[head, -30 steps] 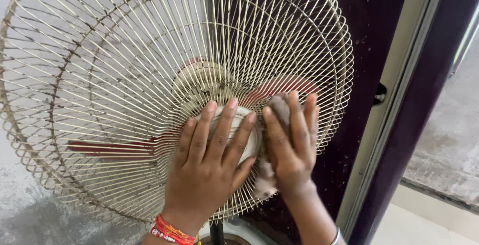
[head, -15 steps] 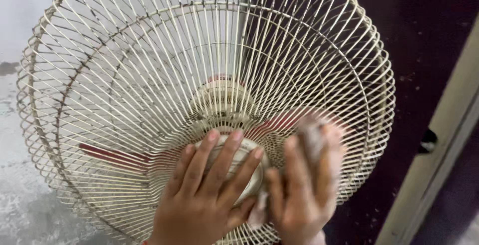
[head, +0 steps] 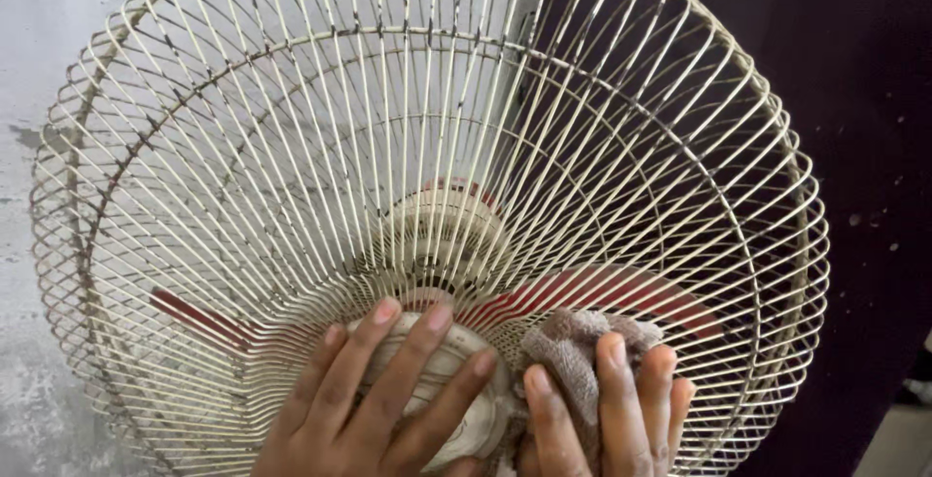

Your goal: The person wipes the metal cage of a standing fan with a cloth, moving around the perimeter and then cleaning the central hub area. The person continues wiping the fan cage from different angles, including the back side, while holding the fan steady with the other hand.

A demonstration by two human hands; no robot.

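- Left hand (head: 374, 399) lies flat, fingers spread, on the hub (head: 456, 394) of the fan grille (head: 291, 147), as before.
- Right hand (head: 607, 409), fingers curled around a cloth (head: 568, 341), has slid lower (wiping right of the hub).
- Red blades (head: 621, 293) sit behind the wires.

Left hand (head: 374, 399) on fan guard (head: 291, 147) hub, cloth (head: 573, 346) under right hand (head: 612, 414) beside it, blades (head: 602, 293) behind guard
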